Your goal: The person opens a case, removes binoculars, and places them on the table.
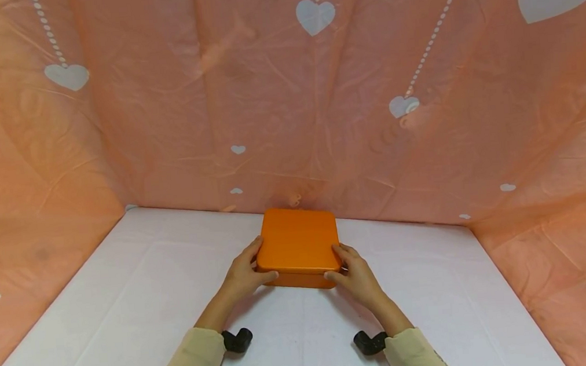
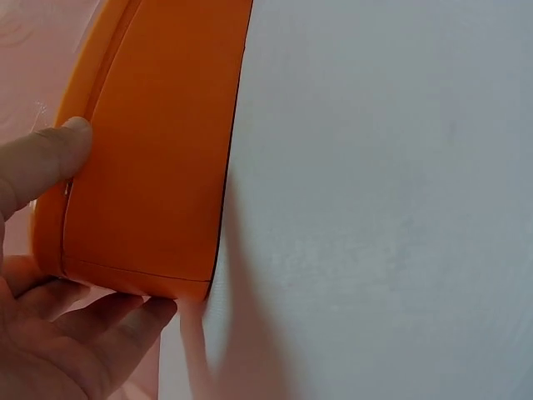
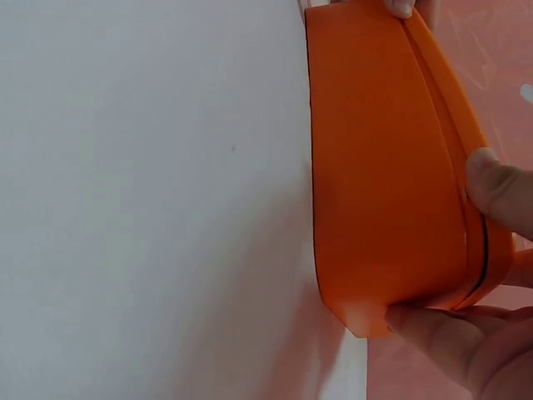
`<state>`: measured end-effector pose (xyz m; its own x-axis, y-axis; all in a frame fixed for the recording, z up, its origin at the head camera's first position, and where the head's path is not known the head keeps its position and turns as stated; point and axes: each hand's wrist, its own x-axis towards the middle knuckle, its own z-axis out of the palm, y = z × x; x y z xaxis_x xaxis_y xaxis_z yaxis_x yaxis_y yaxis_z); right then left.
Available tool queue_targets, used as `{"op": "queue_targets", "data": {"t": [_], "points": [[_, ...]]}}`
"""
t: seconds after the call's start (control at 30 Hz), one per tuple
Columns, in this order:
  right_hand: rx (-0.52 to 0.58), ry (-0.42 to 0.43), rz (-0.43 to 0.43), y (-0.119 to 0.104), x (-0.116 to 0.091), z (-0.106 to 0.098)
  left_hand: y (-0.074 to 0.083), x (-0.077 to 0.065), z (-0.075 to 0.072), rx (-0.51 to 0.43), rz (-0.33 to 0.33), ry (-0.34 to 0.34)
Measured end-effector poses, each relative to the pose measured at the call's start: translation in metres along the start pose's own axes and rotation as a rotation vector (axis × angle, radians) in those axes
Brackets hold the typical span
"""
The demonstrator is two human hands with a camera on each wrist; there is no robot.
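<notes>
An orange lidded box [image 1: 300,240] with rounded corners sits on the white tabletop near the back wall. My left hand [image 1: 243,271] grips its left front corner, thumb on the front lid edge and fingers along the left side. At the opposite corner, my right hand [image 1: 355,273] holds the box in the same way. In the left wrist view, the left thumb [image 2: 71,146] presses at the lid's seam. The right wrist view shows the right thumb [image 3: 491,179] on the lid rim, with a thin dark gap under the lid by that corner. The box's inside is hidden.
A pinkish-orange cloth [image 1: 264,92] printed with pale hearts hangs behind the white tabletop [image 1: 126,314] and along both sides. Black wrist-worn pieces, one by the left sleeve [image 1: 237,340] and one by the right sleeve [image 1: 371,342], jut inward over the table.
</notes>
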<state>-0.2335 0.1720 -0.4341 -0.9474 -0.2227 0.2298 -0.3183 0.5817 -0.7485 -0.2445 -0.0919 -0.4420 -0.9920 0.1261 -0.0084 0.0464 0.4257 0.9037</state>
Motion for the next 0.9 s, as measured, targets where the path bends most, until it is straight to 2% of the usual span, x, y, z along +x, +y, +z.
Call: {"op": "queue_targets", "data": {"t": [0.43, 0.7, 0.9], "points": [[0.047, 0.003, 0.025, -0.0023, 0.0010, -0.0011, -0.0009, 0.0016, -0.0017, -0.033, 0.005, -0.010], [0.035, 0.003, 0.025, -0.0025, 0.0013, -0.0009, -0.0005, 0.0030, -0.0011, -0.051, -0.004, -0.013], [0.036, 0.004, 0.026, -0.0017, 0.0015, -0.0003, -0.0011, 0.0033, -0.0022, -0.051, 0.014, -0.018]]}}
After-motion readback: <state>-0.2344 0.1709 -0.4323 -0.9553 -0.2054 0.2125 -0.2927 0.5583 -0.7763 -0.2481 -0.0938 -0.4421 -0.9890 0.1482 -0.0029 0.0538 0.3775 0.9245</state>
